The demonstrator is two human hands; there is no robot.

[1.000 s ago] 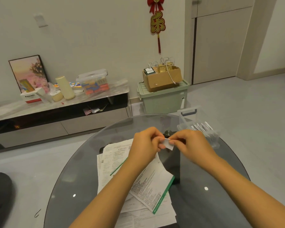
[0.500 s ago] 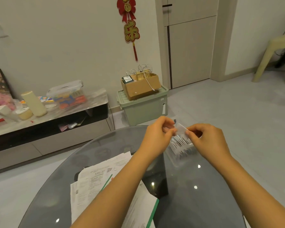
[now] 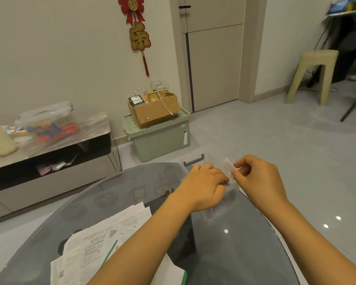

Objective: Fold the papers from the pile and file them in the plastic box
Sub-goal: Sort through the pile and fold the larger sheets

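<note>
A small folded white paper [image 3: 229,169] is pinched in my right hand [image 3: 257,177], just above the clear plastic box [image 3: 216,210] at the far right of the round glass table [image 3: 132,194]. My left hand [image 3: 203,187] rests over the box with its fingers curled down into it, touching the filed papers there; most of the box is hidden under it. Its blue handle [image 3: 193,161] shows behind my left hand. The pile of printed papers [image 3: 103,241] lies at the near left of the table, partly under my left forearm.
A green storage bin [image 3: 162,138] with a cardboard box [image 3: 154,110] on top stands on the floor beyond the table. A low TV console [image 3: 49,161] runs along the left wall. A beige plastic stool [image 3: 310,77] stands at the far right.
Both hands moved right and away from the pile to the plastic box. My left hand let go of the folded paper and dropped onto the box; my right hand keeps the paper.
</note>
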